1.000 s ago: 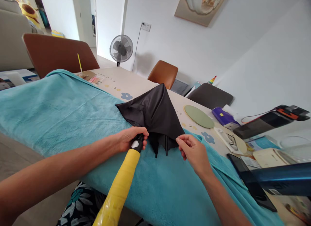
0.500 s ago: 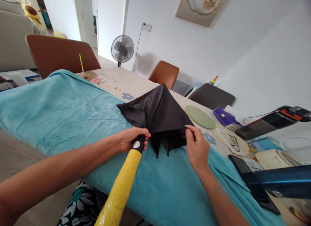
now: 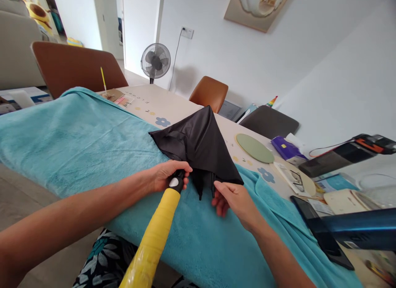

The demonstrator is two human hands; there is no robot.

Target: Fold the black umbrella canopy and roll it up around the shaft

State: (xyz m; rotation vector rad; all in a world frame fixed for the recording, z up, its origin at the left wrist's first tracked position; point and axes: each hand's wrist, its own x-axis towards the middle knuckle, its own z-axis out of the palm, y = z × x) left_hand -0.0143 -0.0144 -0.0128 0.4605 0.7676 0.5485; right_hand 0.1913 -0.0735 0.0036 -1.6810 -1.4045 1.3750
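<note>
A black umbrella (image 3: 198,143), partly folded, lies on the teal blanket (image 3: 102,152) with its yellow-wrapped handle (image 3: 157,230) slanting down toward my lap. My left hand (image 3: 173,175) is closed round the shaft just above the black collar and its light button. At the canopy's lower edge, my right hand (image 3: 232,197) has its thumb and fingertips at the end of a dark rib (image 3: 213,185), pinching it. Its other fingers curl below, slightly blurred. Another rib tip (image 3: 200,195) pokes out between my hands. Most of the frame is hidden under the cloth.
On the right of the table (image 3: 182,108) are a green oval mat (image 3: 255,148), a purple pouch (image 3: 287,149), a black tablet (image 3: 321,234), a blue bottle (image 3: 365,229) and a dark bottle (image 3: 337,158). Chairs and a fan (image 3: 156,61) stand beyond.
My right hand has let go of the canopy's right edge and moved left and down to a rib tip. That canopy corner now hangs lower. My left hand stays put.
</note>
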